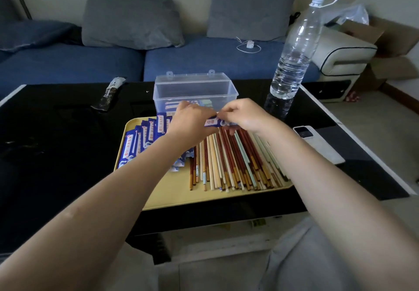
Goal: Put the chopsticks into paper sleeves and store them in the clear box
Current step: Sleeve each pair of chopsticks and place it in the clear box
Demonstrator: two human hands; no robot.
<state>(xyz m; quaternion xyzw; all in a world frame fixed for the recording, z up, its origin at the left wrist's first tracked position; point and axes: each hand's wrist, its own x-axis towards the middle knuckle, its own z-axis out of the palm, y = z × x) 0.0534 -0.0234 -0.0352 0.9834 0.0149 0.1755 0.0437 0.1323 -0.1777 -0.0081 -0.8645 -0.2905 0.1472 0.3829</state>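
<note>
A yellow tray (172, 196) on the black table holds several loose chopsticks (235, 163) on its right side and a fanned row of blue paper sleeves (145, 138) on its left. Over the tray's far edge, my left hand (190, 122) and my right hand (247, 115) both pinch one blue sleeve (214, 122) stretched between them. Whether chopsticks are inside it is hidden. Just behind the hands stands the clear box (195, 91) with its lid up; a few filled sleeves lie inside.
A large water bottle (292, 57) stands right of the box. A white phone (317, 143) lies by the tray's right edge. A dark wrapper (108, 95) lies at the table's far left. A blue sofa with grey cushions is behind.
</note>
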